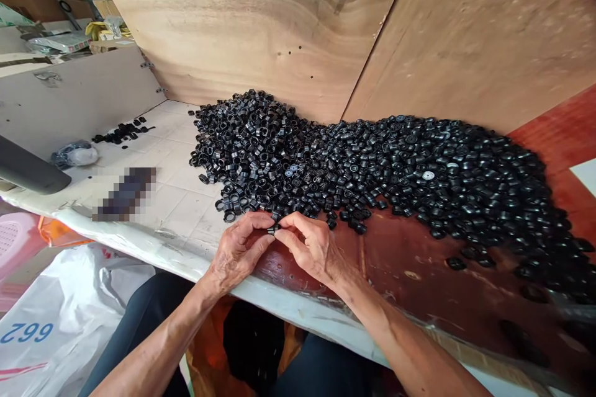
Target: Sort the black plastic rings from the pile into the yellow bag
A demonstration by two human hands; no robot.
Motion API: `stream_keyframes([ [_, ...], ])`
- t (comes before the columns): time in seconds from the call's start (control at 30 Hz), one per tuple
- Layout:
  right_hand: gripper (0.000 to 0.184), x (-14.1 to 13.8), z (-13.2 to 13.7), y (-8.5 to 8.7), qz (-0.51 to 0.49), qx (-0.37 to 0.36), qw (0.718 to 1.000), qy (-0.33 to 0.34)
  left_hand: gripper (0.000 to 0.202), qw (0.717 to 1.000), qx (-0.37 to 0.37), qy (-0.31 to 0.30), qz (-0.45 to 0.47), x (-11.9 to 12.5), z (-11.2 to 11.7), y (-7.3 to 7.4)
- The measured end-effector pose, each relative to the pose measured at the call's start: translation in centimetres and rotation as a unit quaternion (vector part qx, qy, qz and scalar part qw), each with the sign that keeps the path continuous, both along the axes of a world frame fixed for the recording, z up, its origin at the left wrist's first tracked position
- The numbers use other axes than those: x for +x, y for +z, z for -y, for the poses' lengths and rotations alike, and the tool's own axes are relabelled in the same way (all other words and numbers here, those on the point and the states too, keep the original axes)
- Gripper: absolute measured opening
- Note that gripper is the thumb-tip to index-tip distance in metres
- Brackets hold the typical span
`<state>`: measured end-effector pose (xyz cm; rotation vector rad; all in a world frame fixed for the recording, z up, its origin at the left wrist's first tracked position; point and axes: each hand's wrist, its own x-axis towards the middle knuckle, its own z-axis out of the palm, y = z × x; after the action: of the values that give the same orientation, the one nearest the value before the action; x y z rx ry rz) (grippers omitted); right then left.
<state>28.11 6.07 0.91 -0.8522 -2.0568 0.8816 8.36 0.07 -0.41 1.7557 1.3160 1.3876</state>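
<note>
- Left hand and right hand meet at the bench edge, equally near.
- Their fingers pinch a small black plastic ring between them, long axis left-to-right.
- A heap of black rings lies just beyond the fingers.

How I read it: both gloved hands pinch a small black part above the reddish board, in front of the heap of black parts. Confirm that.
Wrong on the gloves: the head view shows the left hand and the right hand bare. The rest stands: both pinch a small black part above the reddish board, in front of the heap of black parts.
</note>
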Motion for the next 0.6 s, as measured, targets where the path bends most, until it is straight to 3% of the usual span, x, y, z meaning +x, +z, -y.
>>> stream_keyframes([
  [0.17, 0.011, -0.11, 0.1, 0.17, -0.017, 0.012, 1.0, 0.003, 0.018, 0.996, -0.035, -0.017, 0.077, 0.05, -0.04, -0.08],
  [0.3, 0.005, -0.12, 0.15, 0.17, -0.005, -0.026, 1.0, -0.005, 0.017, 0.999, -0.021, -0.002, 0.036, 0.07, -0.05, -0.16],
  [0.47, 0.008, -0.16, 0.31, 0.64, -0.025, 0.016, 1.0, -0.001, 0.015, 0.999, -0.016, -0.011, 0.038, 0.1, -0.25, -0.05],
  [0.53, 0.007, -0.31, 0.36, 0.8, -0.021, -0.046, 0.999, -0.01, 0.014, 1.0, 0.008, -0.004, -0.003, 0.11, -0.31, -0.13],
  [0.6, 0.006, -0.61, 0.38, 0.77, -0.03, -0.159, 0.987, -0.022, 0.014, 0.997, 0.055, 0.005, -0.059, 0.14, -0.32, -0.39],
])
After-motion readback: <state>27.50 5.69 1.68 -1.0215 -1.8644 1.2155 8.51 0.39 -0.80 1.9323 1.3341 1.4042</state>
